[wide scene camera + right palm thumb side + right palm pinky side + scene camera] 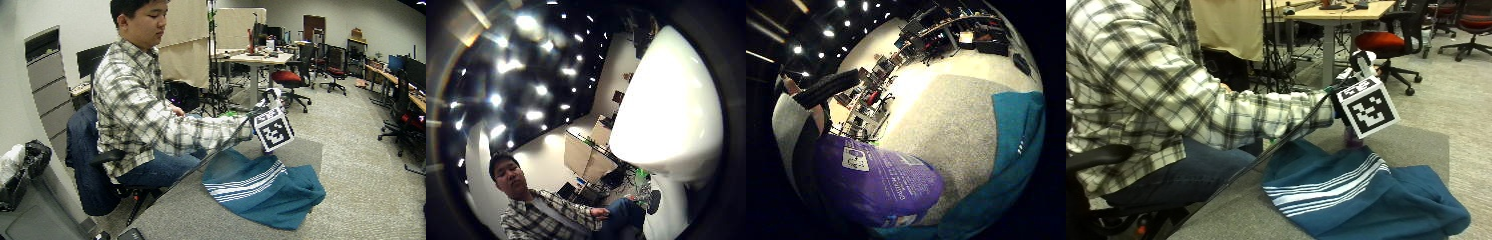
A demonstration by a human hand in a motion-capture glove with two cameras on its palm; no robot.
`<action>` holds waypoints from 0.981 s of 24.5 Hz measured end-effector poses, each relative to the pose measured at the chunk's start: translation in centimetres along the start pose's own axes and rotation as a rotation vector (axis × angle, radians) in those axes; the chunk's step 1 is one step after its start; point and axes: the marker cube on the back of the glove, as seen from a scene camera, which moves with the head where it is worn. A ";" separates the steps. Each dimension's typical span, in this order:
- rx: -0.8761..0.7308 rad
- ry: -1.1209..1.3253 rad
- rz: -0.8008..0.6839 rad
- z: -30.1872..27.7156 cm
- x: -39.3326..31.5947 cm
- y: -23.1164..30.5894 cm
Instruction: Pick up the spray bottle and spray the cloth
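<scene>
Your right hand (1349, 87) w/ bottle (876, 182) close at palm, fingers hidden, grip can't tell; cloth (1359, 197) just below on surface (1419, 142), likely ready for spraying.

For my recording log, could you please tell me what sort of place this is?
Probably an open-plan office or lab: desks with monitors, rolling office chairs and carpet. The teal striped cloth lies on a grey table.
</scene>
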 end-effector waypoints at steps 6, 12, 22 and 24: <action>0.015 -0.005 -0.018 -0.1 1.1 -1.5; -0.046 -0.018 -0.009 0.4 0.8 0.0; -0.080 -0.024 0.010 0.5 0.8 0.4; -0.094 -0.023 0.022 0.5 0.9 0.5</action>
